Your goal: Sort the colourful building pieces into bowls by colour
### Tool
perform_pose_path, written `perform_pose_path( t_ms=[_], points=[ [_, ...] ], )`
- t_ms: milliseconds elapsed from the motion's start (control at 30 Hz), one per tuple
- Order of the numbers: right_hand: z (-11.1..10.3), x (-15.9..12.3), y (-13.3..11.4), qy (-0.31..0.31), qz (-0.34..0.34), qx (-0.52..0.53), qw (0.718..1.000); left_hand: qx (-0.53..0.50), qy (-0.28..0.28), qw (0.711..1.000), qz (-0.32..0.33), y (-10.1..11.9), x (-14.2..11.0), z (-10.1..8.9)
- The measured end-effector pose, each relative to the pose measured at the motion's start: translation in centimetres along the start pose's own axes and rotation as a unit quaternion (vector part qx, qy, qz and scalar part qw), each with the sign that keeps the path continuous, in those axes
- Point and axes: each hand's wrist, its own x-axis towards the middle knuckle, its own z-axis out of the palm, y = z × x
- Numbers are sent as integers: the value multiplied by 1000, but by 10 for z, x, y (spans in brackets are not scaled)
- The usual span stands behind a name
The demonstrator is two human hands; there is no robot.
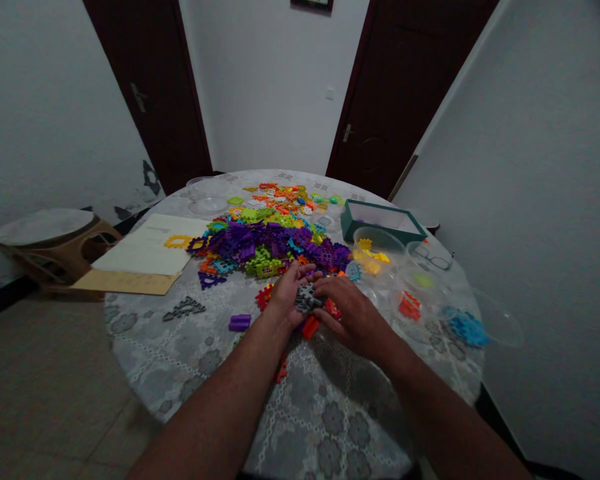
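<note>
My left hand (286,297) and my right hand (353,315) meet at the near edge of a big pile of coloured plastic building pieces (270,237) on a round table (305,407). Both hands close their fingers around a small cluster of grey pieces (307,298) held between them. Red and orange pieces (310,327) lie just under the hands. A purple piece (240,323) rests on the cloth to the left of my left wrist.
Clear plastic bowls (380,250) with yellow, orange and blue pieces sit to the right, beside a teal box (383,221). Glasses (433,257) lie behind the bowls. A cardboard sheet with paper (145,257) lies at the left. Grey pieces (185,308) lie near the left edge. A stool (50,240) stands left of the table.
</note>
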Motion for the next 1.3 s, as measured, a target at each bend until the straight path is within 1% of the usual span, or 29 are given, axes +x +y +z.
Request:
perform_pose_path(
  t_ms=[67, 167, 233, 333, 400, 467, 533, 600, 667, 767, 933, 1067, 1133, 1167, 1233, 1300],
  points=[
    [0, 0, 5, -16, -11, -15, 1000, 3, -12, 1000, -12, -1, 0, -1],
    [3, 1, 12, -4, -10, -30, 999, 4, -32, 999, -20, -2, 0, -2],
    [6, 1, 15, 19, 11, -41, 999, 13, -41, 999, -24, -3, 1, -2],
    [8, 2, 15, 55, 61, -37, 996, 30, -45, 998, -39, -5, 2, -3],
    [6, 2, 14, 58, 106, 4, 993, 39, -43, 997, -44, -8, 3, -3],
    [3, 3, 14, 36, 164, 77, 983, 62, -37, 997, -34, -10, 3, -2],
    [-1, 4, 15, 5, 220, 152, 964, 90, -29, 995, -12, -12, 1, -1],
    [-6, 6, 17, -17, 252, 205, 946, 113, -27, 993, 5, -13, -3, 1],
    [-11, 8, 20, -24, 256, 229, 939, 128, -32, 991, 10, -13, -8, 3],
    [-18, 11, 23, -28, 247, 212, 945, 139, -51, 989, 15, -12, -14, 6],
    [-26, 19, 18, -26, 214, 102, 971, 158, -95, 983, 20, -10, -18, 4],
    [-30, 28, 20, -39, 174, 19, 984, 153, -101, 983, 14, -11, -14, 0],
    [-36, 36, 30, -58, 165, 15, 985, 135, -95, 986, 5, -11, -10, -2],
    [-40, 43, 39, -66, 171, 22, 983, 120, -89, 989, 0, -11, -7, -2],
    [-47, 61, 62, -76, 216, 54, 972, 82, -66, 994, -7, -11, -3, -3],
    [-53, 86, 91, -57, 292, 98, 950, 47, -30, 998, -8, -9, -1, -2]
  ],
)
